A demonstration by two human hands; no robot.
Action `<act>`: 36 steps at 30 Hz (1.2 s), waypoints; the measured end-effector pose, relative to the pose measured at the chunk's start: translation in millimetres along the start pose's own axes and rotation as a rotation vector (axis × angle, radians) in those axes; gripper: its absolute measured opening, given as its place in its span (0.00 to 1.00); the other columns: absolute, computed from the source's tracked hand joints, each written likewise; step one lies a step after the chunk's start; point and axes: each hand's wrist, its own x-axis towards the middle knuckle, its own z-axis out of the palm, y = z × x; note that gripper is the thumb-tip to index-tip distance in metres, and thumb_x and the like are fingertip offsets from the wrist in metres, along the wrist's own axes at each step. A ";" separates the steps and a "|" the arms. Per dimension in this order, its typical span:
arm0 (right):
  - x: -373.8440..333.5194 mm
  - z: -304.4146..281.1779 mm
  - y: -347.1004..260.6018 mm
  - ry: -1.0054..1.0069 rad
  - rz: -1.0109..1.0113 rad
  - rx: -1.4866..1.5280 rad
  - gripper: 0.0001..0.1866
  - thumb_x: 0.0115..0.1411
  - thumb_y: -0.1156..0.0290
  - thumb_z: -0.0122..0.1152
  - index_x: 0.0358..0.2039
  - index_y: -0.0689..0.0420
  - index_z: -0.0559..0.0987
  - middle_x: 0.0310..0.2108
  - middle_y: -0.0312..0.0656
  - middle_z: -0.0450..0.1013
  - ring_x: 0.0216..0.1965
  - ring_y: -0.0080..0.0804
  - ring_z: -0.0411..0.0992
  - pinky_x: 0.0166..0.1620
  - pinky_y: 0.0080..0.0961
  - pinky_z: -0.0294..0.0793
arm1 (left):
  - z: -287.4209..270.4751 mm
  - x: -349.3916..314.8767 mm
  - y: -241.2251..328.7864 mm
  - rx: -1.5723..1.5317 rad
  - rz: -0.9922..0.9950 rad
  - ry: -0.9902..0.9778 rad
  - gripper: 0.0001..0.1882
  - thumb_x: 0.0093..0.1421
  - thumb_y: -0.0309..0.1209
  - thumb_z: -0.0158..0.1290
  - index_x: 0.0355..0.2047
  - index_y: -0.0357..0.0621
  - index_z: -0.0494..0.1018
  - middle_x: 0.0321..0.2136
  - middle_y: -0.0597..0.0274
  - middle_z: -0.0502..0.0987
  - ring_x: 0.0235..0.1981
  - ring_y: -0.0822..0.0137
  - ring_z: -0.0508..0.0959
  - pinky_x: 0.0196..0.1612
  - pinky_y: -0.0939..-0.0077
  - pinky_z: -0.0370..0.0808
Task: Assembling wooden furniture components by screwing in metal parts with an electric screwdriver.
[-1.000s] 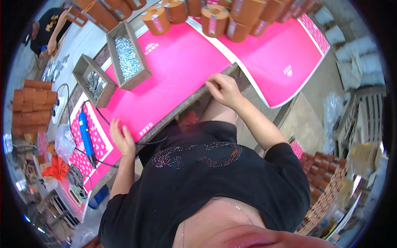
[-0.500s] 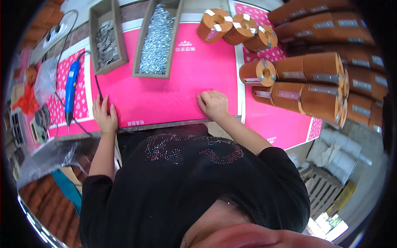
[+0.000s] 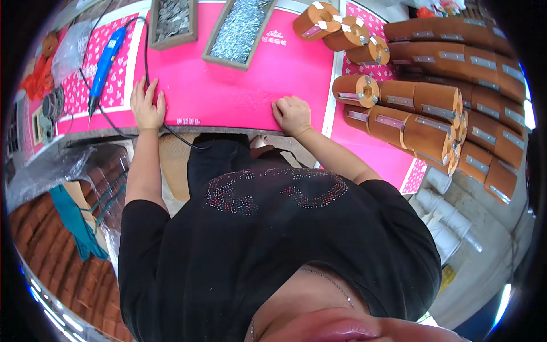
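My left hand lies on the near left part of the pink table top, fingers spread and nothing in them. Beside it runs a black cord, and further left lies a blue electric screwdriver with its tip toward me. My right hand rests as a closed fist near the table's front edge; no object shows in it. Beyond the hands stand two long open boxes: one holds flat grey metal pieces, the other many small shiny metal fasteners.
Brown cylindrical rolls with metal strips lie in rows at the right, more stacked behind. Several short brown rolls stand at the back. Clear plastic sheeting hangs at the left, above stacked brown pieces.
The view has tipped and shifted, so the boxes and table sit higher in the picture. Both hands keep their places on the table, left spread and right closed.
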 end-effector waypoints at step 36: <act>-18.4 17.2 -1.0 -0.091 -0.361 -0.202 0.05 0.56 0.72 0.49 0.26 0.59 0.68 0.25 0.49 0.66 0.30 0.48 0.65 0.34 0.38 0.63 | -8.1 -441.5 -8.0 0.334 -1.188 -0.045 0.31 0.57 0.49 0.43 0.59 0.56 0.55 0.61 0.54 0.50 0.62 0.49 0.48 0.57 0.39 0.45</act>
